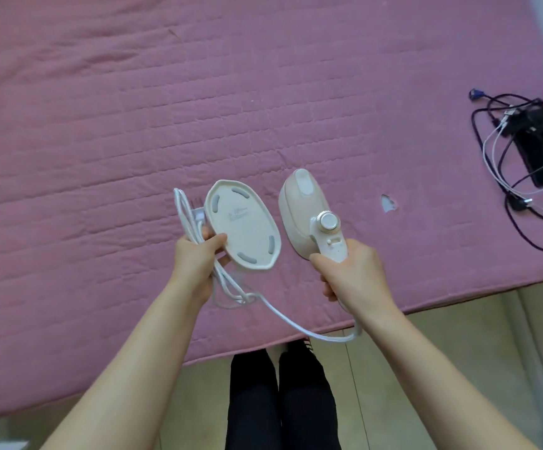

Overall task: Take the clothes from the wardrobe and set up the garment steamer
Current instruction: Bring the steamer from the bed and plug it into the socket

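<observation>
Steamer [302, 212] is up in your right hand [351, 274], fingers wrapped round the handle, head pointing far and slightly left, dial [328, 220] facing up at you. Long axis runs near-right to far-left, out from your palm over the pink bed cover [198, 108]. Your left hand [198, 258] grips the oval base plate [242, 224] by its near-left edge, thumb on top, and has the coiled white cord [189, 216] bunched in the same grip; plug prongs poke out just behind the plate on its far-left side. Plate and steamer sit side by side, near but not touching, plate to the left. Cord loops down under your left hand and trails right to the steamer's handle end below your right wrist, so both hands are tied together by it. Both are held above the bed, near its front edge. No clothes in view. Black box with tangled cables [523, 141] lies far right on the bed, well apart. Likely next: put the plate down flat, then free the cord; the left hand has that job.
</observation>
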The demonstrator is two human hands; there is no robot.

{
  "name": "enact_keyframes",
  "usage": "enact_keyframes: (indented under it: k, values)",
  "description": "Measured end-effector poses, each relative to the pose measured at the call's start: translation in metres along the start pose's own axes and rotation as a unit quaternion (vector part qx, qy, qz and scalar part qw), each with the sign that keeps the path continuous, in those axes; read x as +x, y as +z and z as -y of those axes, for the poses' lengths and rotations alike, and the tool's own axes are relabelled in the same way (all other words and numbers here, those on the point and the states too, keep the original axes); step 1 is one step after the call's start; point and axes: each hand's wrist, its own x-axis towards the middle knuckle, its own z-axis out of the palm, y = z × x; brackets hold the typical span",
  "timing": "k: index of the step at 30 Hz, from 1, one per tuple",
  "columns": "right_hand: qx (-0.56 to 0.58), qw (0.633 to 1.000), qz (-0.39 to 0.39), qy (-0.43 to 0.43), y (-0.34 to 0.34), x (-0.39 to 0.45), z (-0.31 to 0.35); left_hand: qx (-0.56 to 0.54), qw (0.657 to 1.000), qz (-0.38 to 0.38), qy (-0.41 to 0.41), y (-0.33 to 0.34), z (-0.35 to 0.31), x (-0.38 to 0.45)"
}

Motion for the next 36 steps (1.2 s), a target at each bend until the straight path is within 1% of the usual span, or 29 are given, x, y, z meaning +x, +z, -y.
enact_keyframes:
  k: [4, 9, 12, 16, 20, 25, 28, 31, 36]
  values:
    - [-0.037, 0.998, 0.021, -0.043, -0.01, -0.032, 0.014, -0.006, 0.999, -0.028, 0.028, -0.024, -0.003, -0.042]
    - [-0.046, 0.993, 0.07, -0.078, -0.024, -0.071, 0.034, -0.033, 0.995, -0.071, 0.056, -0.048, -0.003, -0.095]
    - [-0.054, 0.987, 0.104, -0.106, -0.034, -0.089, 0.044, -0.06, 0.99, -0.111, 0.064, -0.057, -0.004, -0.128]
    - [-0.077, 0.974, 0.152, -0.147, -0.047, -0.108, 0.052, -0.11, 0.976, -0.172, 0.077, -0.067, 0.002, -0.17]
    - [-0.115, 0.954, 0.192, -0.201, -0.061, -0.126, 0.051, -0.161, 0.96, -0.211, 0.089, -0.07, 0.019, -0.214]
    - [-0.165, 0.92, 0.241, -0.261, -0.069, -0.153, 0.043, -0.218, 0.928, -0.286, 0.096, -0.078, 0.049, -0.268]
    - [-0.187, 0.902, 0.282, -0.267, -0.065, -0.167, 0.037, -0.263, 0.909, -0.309, 0.096, -0.086, 0.071, -0.298]
    - [-0.207, 0.884, 0.318, -0.273, -0.056, -0.182, 0.033, -0.291, 0.884, -0.355, 0.087, -0.1, 0.089, -0.325]
    - [-0.244, 0.849, 0.354, -0.308, -0.035, -0.212, 0.029, -0.343, 0.845, -0.404, 0.072, -0.122, 0.119, -0.364]
